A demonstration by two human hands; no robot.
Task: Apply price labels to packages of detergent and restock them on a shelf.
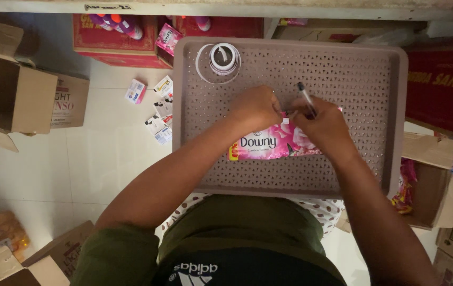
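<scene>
On the tray [374, 106], the pink sachet [274, 142] lies under both hands' fingers [282, 108].

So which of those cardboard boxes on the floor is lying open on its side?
The plain brown cardboard box at the far left: its open mouth faces sideways, showing a dark inside. The red boxes beyond the grey tray stand upright, with bottles in them.

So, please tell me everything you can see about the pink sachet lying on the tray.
The pink sachet is a flat, glossy, plastic-looking packet with a flower picture and a yellow corner patch. It lies flat on the perforated grey-brown tray. The left hand and the right hand, which holds a pen, cover its top edge.
</scene>
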